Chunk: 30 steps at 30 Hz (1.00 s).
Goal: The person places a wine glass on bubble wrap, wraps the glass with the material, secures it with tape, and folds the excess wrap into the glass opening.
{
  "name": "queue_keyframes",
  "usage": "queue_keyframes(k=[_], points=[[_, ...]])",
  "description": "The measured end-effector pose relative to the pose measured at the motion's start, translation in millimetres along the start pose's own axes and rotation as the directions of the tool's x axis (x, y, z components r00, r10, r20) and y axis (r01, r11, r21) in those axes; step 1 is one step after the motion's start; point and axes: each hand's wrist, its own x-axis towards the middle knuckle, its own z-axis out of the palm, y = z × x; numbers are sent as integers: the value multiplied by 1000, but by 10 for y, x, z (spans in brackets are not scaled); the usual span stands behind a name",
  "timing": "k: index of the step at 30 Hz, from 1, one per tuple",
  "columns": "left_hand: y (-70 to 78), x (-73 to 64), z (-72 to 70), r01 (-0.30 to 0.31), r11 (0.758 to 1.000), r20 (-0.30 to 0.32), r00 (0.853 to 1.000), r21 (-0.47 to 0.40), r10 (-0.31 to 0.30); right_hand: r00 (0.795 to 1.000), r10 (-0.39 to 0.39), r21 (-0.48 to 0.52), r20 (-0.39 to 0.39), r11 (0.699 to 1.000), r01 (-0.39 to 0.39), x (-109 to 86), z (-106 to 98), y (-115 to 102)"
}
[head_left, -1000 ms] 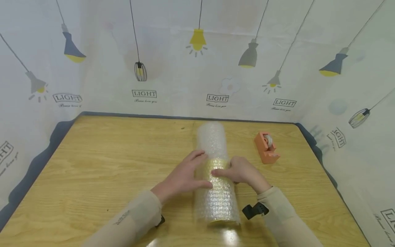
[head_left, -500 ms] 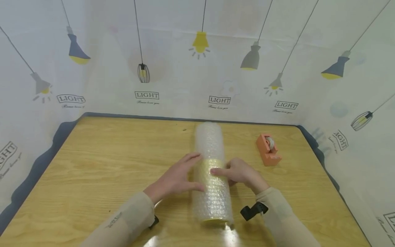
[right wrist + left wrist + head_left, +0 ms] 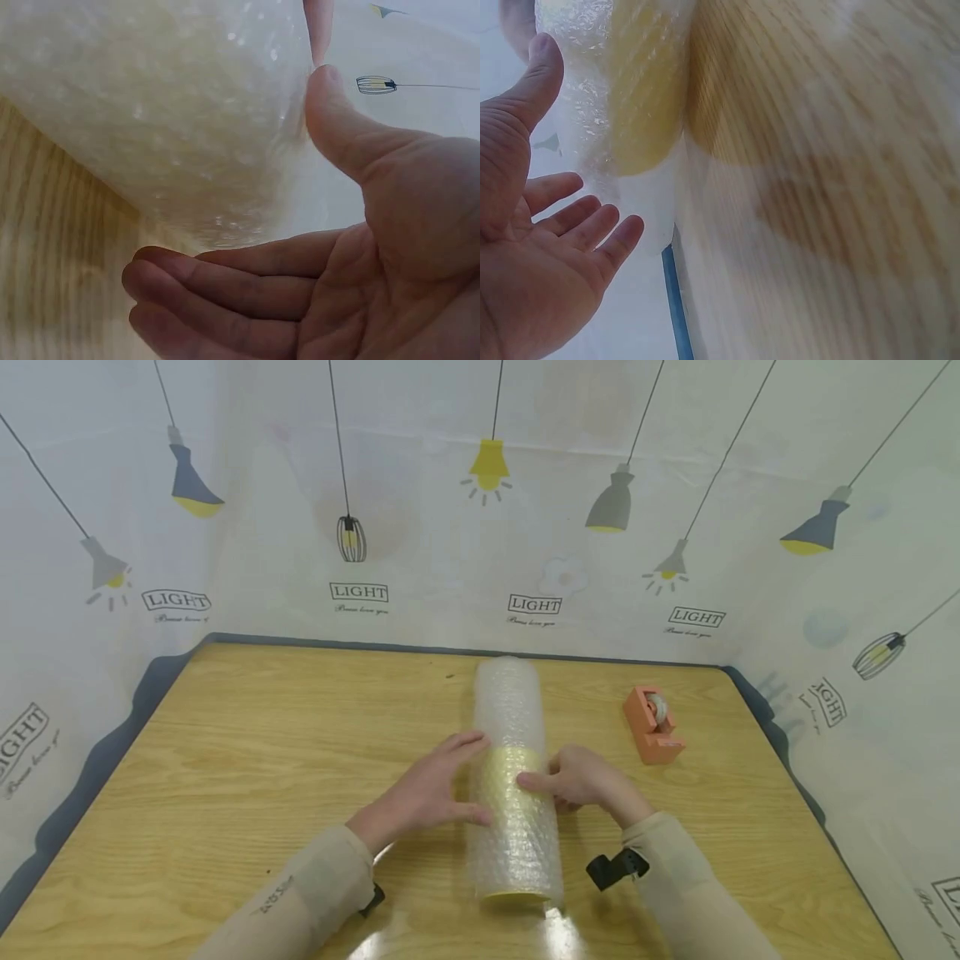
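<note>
A roll of bubble wrap (image 3: 510, 710) around something yellow lies lengthwise on the table, its yellow rim (image 3: 516, 898) showing at the near end. Along its left side is my left hand (image 3: 420, 789), thumb and fingers spread. In the left wrist view those fingers (image 3: 577, 225) look relaxed beside the wrap, holding nothing; whether they touch it is unclear. My right hand (image 3: 588, 778) lays its thumb on top of the roll from the right. The other right fingers (image 3: 247, 292) extend low beside the roll in the right wrist view, only slightly bent.
An orange tape dispenser (image 3: 651, 727) with a tape roll stands on the right of the wooden table (image 3: 300, 718). A pale curtain printed with lamps (image 3: 427, 527) surrounds the table's back and sides. A black strap (image 3: 617, 868) hangs from the right wrist.
Over the last second the roll has shifted slightly left, and my left hand has moved left with it. The right thumb stays on top of the wrap. The view has tilted a little.
</note>
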Motion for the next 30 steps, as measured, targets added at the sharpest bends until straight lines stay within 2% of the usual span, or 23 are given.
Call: queue_keyframes(k=[5, 10, 16, 20, 25, 30], points=[[24, 28, 35, -8, 1000, -1, 1000, 3, 8, 999, -6, -156, -42, 988, -1, -32, -44, -33], [41, 63, 84, -10, 1000, -6, 1000, -8, 10, 999, 0, -172, -38, 985, -7, -58, -68, 6], [55, 90, 126, -5, 1000, 2, 1000, 0, 5, 1000, -19, -109, 14, 994, 20, -71, -102, 94], [72, 97, 130, -19, 1000, 4, 1000, 2, 19, 997, -45, -4, 57, 999, 46, -72, -119, 154], [85, 101, 122, -9, 1000, 2, 1000, 14, 9, 994, -58, 117, 93, 992, 47, -43, -110, 213], [62, 89, 69, -1, 999, -2, 1000, 40, 1, 990, -74, 164, 119, 985, 54, 20, -75, 212]])
